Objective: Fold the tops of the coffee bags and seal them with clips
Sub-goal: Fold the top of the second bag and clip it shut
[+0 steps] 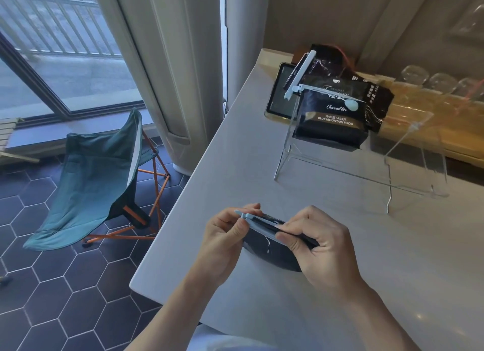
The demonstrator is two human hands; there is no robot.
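Over the counter [235,167], both hands [225,235] pinch the clip [258,223].

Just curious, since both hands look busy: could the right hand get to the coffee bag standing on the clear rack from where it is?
Probably yes: bare counter lies between the right hand and that coffee bag, but it grips the near bag and must let go first.

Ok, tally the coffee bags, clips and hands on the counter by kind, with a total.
Coffee bags: 3 — one in the hands, one on the clear stand, one behind it.
Clips: 3 — held, on the stand bag, on the rear bag.
Hands: 2 — left, right.
Total: 8
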